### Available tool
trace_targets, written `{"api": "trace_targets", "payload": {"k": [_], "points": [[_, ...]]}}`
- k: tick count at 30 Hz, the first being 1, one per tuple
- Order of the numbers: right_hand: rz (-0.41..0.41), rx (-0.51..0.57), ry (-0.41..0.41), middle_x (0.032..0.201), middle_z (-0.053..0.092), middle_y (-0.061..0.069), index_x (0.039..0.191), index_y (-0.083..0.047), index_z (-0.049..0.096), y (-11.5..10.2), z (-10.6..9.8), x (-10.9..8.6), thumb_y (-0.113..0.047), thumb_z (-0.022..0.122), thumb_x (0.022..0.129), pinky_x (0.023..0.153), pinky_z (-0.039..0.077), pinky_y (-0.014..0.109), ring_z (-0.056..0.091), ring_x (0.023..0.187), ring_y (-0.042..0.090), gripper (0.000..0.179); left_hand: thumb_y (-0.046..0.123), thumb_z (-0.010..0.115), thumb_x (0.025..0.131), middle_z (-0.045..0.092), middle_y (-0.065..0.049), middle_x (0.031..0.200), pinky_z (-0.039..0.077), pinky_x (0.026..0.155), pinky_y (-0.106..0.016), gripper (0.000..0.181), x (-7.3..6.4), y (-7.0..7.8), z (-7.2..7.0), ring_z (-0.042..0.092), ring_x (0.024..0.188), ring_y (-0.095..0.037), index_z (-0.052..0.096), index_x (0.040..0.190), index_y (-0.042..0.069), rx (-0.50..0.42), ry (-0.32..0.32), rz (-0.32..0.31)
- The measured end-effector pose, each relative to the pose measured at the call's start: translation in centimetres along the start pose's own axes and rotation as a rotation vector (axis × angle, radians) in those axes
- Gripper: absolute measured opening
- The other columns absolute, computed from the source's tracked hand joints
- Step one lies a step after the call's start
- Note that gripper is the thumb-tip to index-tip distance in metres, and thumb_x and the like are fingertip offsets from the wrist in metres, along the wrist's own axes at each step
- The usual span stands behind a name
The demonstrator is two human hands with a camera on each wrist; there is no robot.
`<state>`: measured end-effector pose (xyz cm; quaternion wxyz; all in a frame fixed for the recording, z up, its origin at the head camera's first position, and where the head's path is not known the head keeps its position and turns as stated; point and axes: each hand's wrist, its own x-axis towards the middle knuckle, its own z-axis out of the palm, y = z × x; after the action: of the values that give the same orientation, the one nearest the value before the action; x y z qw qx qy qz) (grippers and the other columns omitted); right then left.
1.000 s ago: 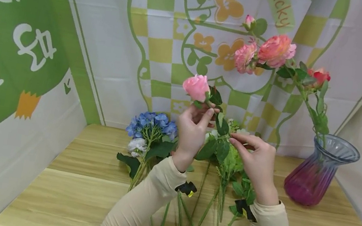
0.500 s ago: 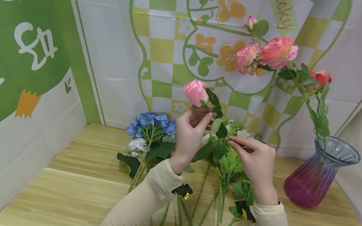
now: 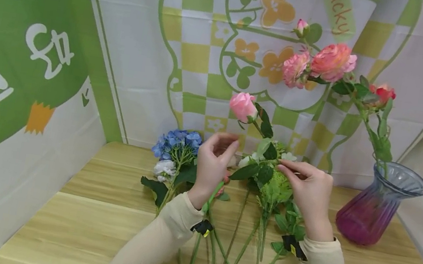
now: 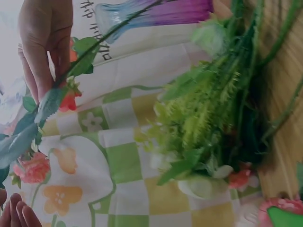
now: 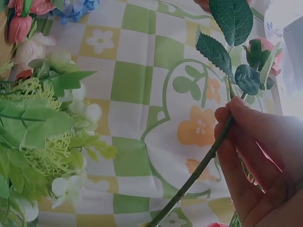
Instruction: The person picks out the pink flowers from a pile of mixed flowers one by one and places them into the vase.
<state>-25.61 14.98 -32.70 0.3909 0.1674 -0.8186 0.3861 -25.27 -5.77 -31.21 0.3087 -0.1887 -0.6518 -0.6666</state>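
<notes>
The left hand (image 3: 212, 165) hangs just below the blossom without touching it, its fingers loosely bent and nothing to be seen between them, while the right hand (image 3: 311, 198) pinches the stem (image 5: 195, 175) of 1 pink rose (image 3: 242, 107) between thumb and fingertips. The rose is held up above the table (image 3: 85, 232), its head leaning toward the person's left, well apart from the glass vase (image 3: 370, 214), which stands off to the right with a coral flower spray (image 3: 334, 61) in it. The step in hand looks like readying this 1 stem, perhaps tidying or shaping it; the next move probably calls for a steady pinch and for keeping the leaves (image 5: 232, 21) from snagging on the green bunch (image 3: 274, 191) close by. The right wrist view shows a long leafless length running on past the pinch, which the right hand hides in the head view. The left wrist view shows that length too, crossing in front of the vase, but leaves the pink head out (only the fingertips of the left hand reach its corner). The right wrist view lacks the vase and catches just part of the blue flowers (image 3: 177, 145).
</notes>
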Motion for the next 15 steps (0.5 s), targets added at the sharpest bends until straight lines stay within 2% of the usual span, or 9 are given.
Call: {"api": "trace_targets", "payload": {"k": [4,10,15], "points": [[-0.02,-0.012,0.007,0.081,0.075,0.004,0.087,-0.013,0.079,0.1,-0.1,0.3,-0.013,0.08,0.075,0.059,0.043,0.002,0.064,0.065,-0.004,0.013,0.002,0.061,0.09,0.065,-0.023,0.092,0.05,0.07,-0.032,0.014,-0.7,-0.2,-0.8,0.06,0.078,-0.031,0.064,0.1,-0.006,0.097,0.014,0.015],[-0.047,-0.001,0.045,0.08,0.074,0.006,0.087,-0.012,0.079,0.3,-1.1,1.2,-0.013,0.079,0.076,0.06,0.043,0.002,0.06,0.065,-0.012,0.011,0.002,0.062,0.089,0.063,-0.021,0.093,0.048,0.07,-0.036,0.012,-1.5,-1.4,-1.7,0.057,0.076,-0.034,0.065,0.099,-0.004,0.171,0.036,0.037],[-0.067,-0.004,0.076,0.08,0.074,0.008,0.088,-0.01,0.079,0.3,-2.5,2.0,-0.013,0.078,0.077,0.057,0.04,0.003,0.053,0.065,-0.022,0.011,0.002,0.063,0.088,0.063,-0.022,0.094,0.047,0.07,-0.038,0.013,-2.0,-2.3,-2.7,0.057,0.077,-0.035,0.064,0.099,-0.005,0.216,0.064,0.028]]}}
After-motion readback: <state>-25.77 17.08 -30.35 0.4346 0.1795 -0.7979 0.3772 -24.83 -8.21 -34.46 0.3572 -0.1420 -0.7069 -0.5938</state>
